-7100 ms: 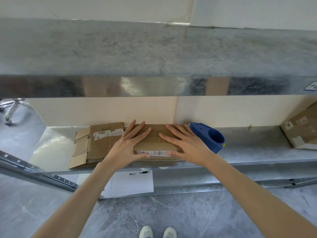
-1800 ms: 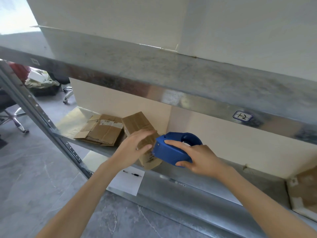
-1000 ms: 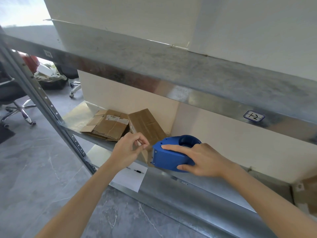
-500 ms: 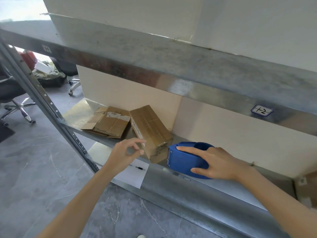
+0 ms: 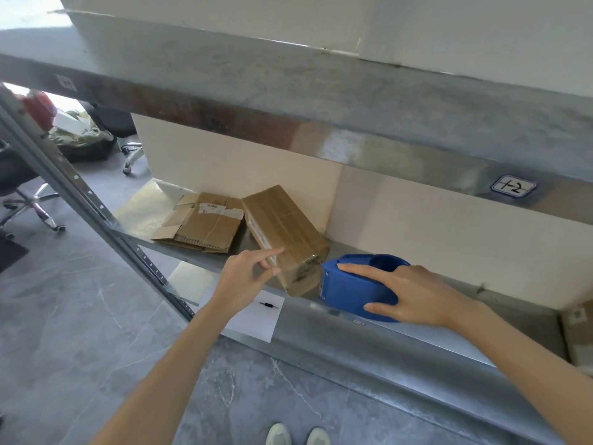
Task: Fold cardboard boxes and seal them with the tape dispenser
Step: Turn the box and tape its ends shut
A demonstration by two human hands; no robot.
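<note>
Down at 6, shoes (image 5: 296,435) on grey floor. Bit further up, paper (image 5: 256,316) on a lower level, just at 6 of the left hand (image 5: 247,274). Left hand at 7 of the box (image 5: 285,232), fingers loose, index poking out with the tip right at the labelled side, nothing in it as far as can be made out. Over at 3, right hand (image 5: 414,297) draped on the blue dispenser (image 5: 353,290), index flat along the top, thumb on the near face, so holding it between the two. Dispenser down on the shelf (image 5: 417,342), at 4 of the box's near end, maybe touching, can't tell. Box lying skewed on the shelf, closed up, glossy tape over the near end. Probably light and fairly stiff, but slick where taped, so better grabbed across the short width on the bare long sides. Corners likely to dent if squeezed hard. Further back at 9 of it, flat box (image 5: 202,226), not yet folded, floppy by the look; best lifted by a creased edge.
</note>
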